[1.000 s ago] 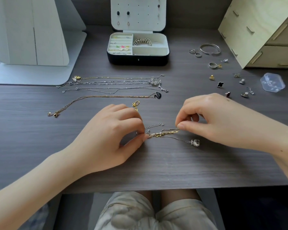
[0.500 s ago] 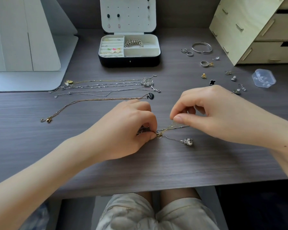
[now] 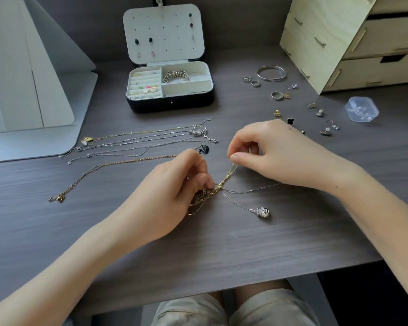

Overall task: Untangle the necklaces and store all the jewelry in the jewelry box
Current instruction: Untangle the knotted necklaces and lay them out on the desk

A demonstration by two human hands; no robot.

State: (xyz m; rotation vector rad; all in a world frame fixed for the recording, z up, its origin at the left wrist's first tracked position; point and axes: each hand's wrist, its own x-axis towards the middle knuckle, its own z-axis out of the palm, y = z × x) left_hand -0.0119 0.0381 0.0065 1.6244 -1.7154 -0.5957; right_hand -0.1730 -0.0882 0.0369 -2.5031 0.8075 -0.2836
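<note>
1. Here the left hand (image 3: 174, 191) is curled tight. Its thumb and fingertips pinch the tangled necklaces (image 3: 218, 188) right at the knot.
2. The right hand (image 3: 276, 151), at 2 o'clock from the knot, pinches a gold chain (image 3: 231, 171) between thumb and forefinger, and the chain runs straight down into the knot. Its other fingers are loosely curled.
3. A thin silver strand trails from the knot toward 4 o'clock and ends in a silver pendant (image 3: 263, 212) lying on the desk (image 3: 245, 243).
4. The jewelry box (image 3: 170, 103) stands open at 12 o'clock, well apart from both hands, with a bracelet (image 3: 176, 76) in one compartment.
5. Other necklaces (image 3: 139, 140) lie stretched in rows at 10 o'clock, the nearest reaching the left knuckles.
6. Loose rings and earrings (image 3: 276, 95) are scattered at 1 to 2 o'clock, beyond the right hand.
7. Bare desk runs toward 6 o'clock as far as the near edge.
</note>
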